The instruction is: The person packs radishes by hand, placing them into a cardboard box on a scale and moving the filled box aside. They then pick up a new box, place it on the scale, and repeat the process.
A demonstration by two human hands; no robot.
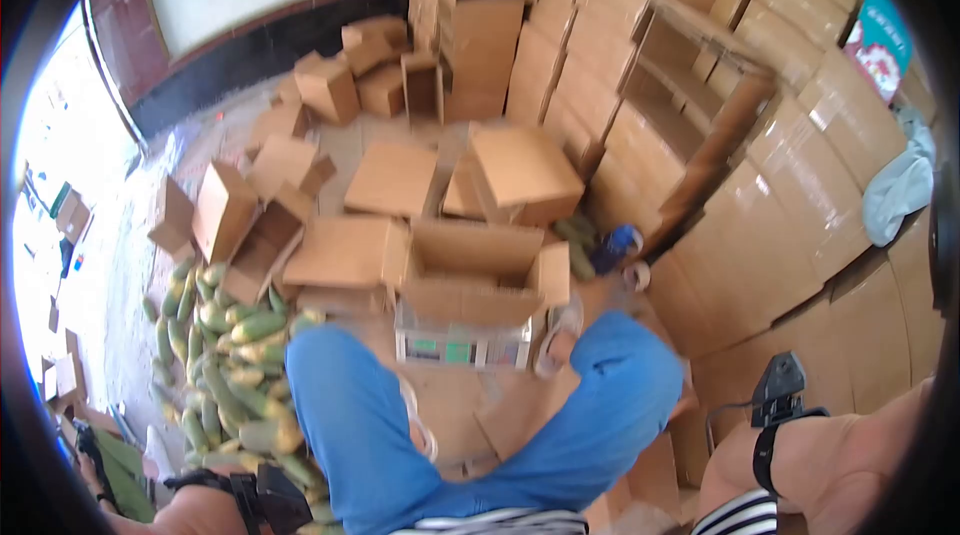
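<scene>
An open cardboard box (468,311) sits on a weighing scale (465,348) in front of my knees. My left forearm (198,513) enters at the lower left beside a pile of long green-and-yellow papaya-like fruit (240,375). A black device on its strap (280,500) is at the wrist, and the left hand does not show. At the lower right, a black strap circles my right wrist, with a black device (780,385) above it. Part of my right hand (725,475) shows near the striped shirt; its fingers are hidden.
Tall stacks of cardboard boxes (740,235) line the right side. Loose open cartons (325,90) lie ahead and to the left. A blue object (613,253) and a tape roll (636,277) lie right of the scale. Another person's green garment (125,480) shows at lower left.
</scene>
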